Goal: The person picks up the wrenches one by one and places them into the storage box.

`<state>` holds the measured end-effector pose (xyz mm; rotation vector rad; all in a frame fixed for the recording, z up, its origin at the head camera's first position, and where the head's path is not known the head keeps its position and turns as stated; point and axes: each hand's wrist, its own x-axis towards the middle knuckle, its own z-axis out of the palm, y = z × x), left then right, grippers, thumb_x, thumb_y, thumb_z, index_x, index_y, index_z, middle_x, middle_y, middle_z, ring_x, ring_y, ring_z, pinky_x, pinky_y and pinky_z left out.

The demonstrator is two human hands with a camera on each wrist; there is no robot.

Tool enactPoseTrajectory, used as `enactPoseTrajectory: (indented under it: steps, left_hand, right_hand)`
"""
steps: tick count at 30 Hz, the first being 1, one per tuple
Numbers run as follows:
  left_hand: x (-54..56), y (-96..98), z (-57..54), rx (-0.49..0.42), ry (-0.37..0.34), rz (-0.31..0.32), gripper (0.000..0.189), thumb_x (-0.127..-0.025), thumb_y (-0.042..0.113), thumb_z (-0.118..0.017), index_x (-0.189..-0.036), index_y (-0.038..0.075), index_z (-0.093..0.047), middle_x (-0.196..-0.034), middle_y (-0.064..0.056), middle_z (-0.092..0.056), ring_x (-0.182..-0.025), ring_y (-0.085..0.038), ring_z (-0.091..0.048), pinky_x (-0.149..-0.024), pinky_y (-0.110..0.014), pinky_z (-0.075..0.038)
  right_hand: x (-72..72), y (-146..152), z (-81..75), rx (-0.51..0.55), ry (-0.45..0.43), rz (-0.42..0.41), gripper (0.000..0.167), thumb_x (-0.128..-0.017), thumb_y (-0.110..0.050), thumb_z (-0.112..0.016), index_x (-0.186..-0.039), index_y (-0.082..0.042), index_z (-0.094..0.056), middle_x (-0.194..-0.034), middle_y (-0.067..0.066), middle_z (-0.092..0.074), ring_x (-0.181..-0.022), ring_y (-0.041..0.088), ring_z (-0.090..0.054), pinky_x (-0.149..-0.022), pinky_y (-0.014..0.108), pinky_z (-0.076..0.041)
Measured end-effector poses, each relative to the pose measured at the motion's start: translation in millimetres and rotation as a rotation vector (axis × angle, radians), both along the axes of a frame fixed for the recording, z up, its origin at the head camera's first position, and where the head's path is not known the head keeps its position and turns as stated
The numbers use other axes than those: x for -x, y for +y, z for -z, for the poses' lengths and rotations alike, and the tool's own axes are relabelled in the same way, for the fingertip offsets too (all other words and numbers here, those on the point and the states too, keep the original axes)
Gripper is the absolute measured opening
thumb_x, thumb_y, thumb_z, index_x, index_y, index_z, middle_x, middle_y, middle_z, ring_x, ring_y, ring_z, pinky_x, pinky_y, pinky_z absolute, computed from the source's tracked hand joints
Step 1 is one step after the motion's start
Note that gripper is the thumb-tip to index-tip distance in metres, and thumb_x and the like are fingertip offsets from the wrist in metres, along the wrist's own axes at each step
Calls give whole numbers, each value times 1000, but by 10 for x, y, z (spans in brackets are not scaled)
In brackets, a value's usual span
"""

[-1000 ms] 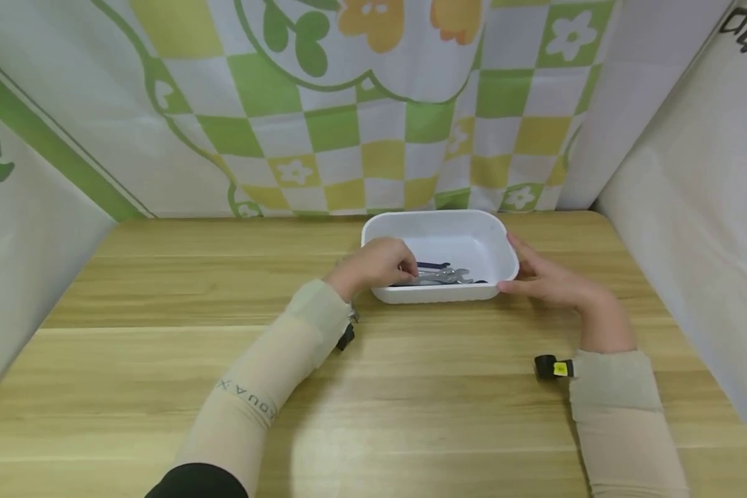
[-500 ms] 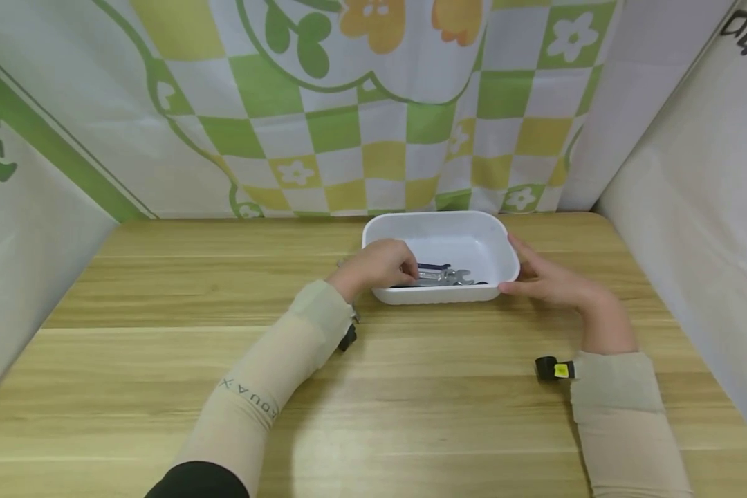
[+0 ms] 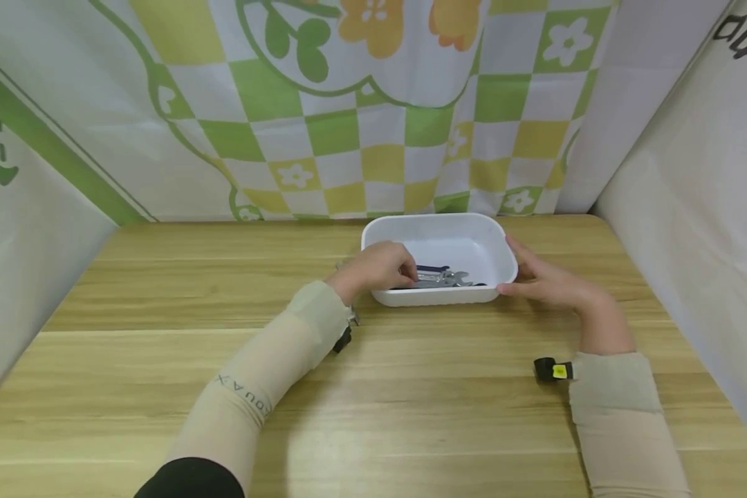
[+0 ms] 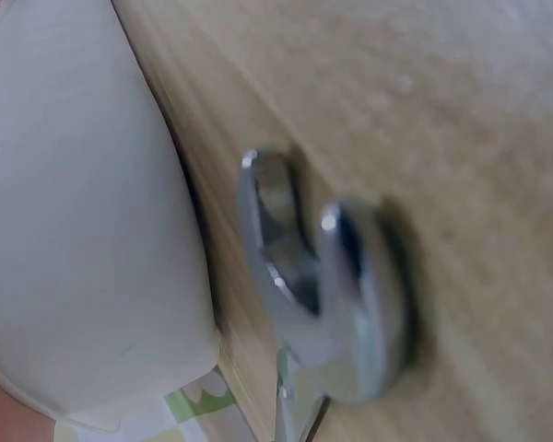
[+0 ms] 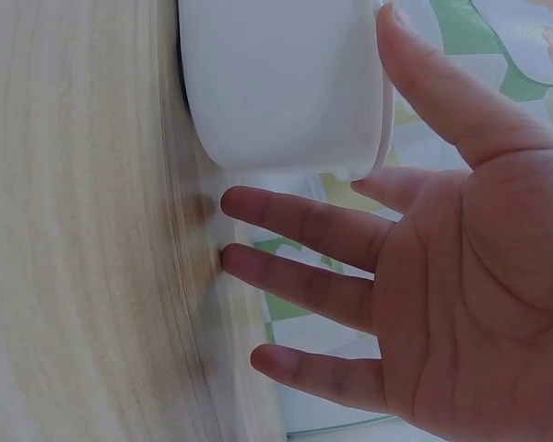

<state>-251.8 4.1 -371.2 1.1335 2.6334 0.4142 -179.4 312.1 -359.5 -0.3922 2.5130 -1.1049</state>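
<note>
In the head view, a white plastic bin stands at the table's back. My left hand reaches over its left front, fingers curled, thumb and forefinger pinching what looks like a silver wrench; the fingertips are partly hidden. Beside it in the bin lie other wrenches, one dark-handled. Under my left wrist an open-end wrench lies on the table, left of the bin. My right hand steadies the bin's right end, thumb against the rim; in the right wrist view its other fingers are spread and nearly straight.
The wooden table stretches in front of the bin and to both sides. A checked, flowered cloth hangs directly behind the bin. White walls close in the left and right sides. Small black cameras stick out from the wrists.
Almost nothing differs. Both hands and the bin stay where they were, and the silver wrenches by the left fingertips have shifted slightly.
</note>
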Motion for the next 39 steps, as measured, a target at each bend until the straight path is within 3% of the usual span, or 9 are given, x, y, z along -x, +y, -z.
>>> enactPoseTrajectory:
  steps: [5,9,14,18,23,27,30,33,39]
  left_hand:
    - [-12,-6,4,-8,-1,-10,10,-91,21,-71,-94,16,-79,-94,2,-76,-90,-15,-66,-88,-33,-52]
    - [-5,-20,21,-55,24,23,13,-93,21,-67,-97,14,-78,-96,1,-76,-89,-15,-66,-88,-32,-52]
    - [-21,-149,29,-211,-23,110,19,-97,17,-61,-106,8,-75,-107,-5,-74,-100,-18,-66,-96,-34,-50]
    - [-76,-419,-96,-349,-78,158,20,-97,12,-60,-111,4,-72,-113,-9,-72,-110,-23,-64,-102,-42,-47]
    - [-141,-813,-305,-466,-41,88,18,-92,6,-64,-108,5,-72,-112,-9,-71,-112,-26,-62,-103,-49,-46]
    - [-141,-1103,-370,-437,-1,-8,19,-89,5,-66,-105,10,-73,-112,-6,-71,-113,-25,-62,-98,-51,-46]
    - [-128,-1247,-327,-364,-11,-38,20,-87,5,-67,-105,10,-73,-112,-6,-71,-114,-26,-62,-100,-51,-47]
    - [-97,-1318,-205,-302,-22,-27,22,-84,4,-69,-105,7,-73,-114,-8,-72,-116,-29,-63,-105,-49,-45]
    - [-23,-1260,29,-251,-88,4,28,-83,5,-72,-111,6,-72,-117,-10,-71,-119,-32,-61,-110,-49,-42]
  right_hand:
    - [7,-3,10,0,0,1,100,-95,-25,-68,-159,-14,9,-165,25,-4,-134,46,-47,-114,61,-26]
    - [4,0,13,8,2,1,100,-95,-23,-68,-159,-13,8,-164,26,-5,-133,46,-48,-114,61,-27]
    - [-1,-2,62,26,-1,-10,99,-95,-22,-67,-159,-12,7,-163,27,-8,-133,47,-47,-115,62,-25]
    - [-4,-13,82,34,-7,-11,100,-95,-22,-67,-159,-11,8,-161,29,-16,-132,46,-49,-115,61,-26]
    - [18,12,53,31,12,-10,99,-95,-20,-67,-159,-13,8,-162,26,-15,-131,46,-49,-114,60,-27]
    - [36,16,10,35,26,-22,99,-95,-19,-67,-160,-12,7,-164,24,-8,-132,47,-47,-114,62,-27]
    - [40,7,0,36,26,-33,98,-95,-19,-67,-160,-12,6,-165,23,-5,-133,48,-45,-114,63,-26]
    - [41,-1,13,38,17,-37,98,-95,-21,-67,-160,-13,6,-165,23,-6,-134,48,-45,-114,63,-26]
    - [-2,38,34,22,-11,-12,99,-96,-25,-67,-160,-17,9,-164,23,-11,-134,45,-45,-114,62,-26]
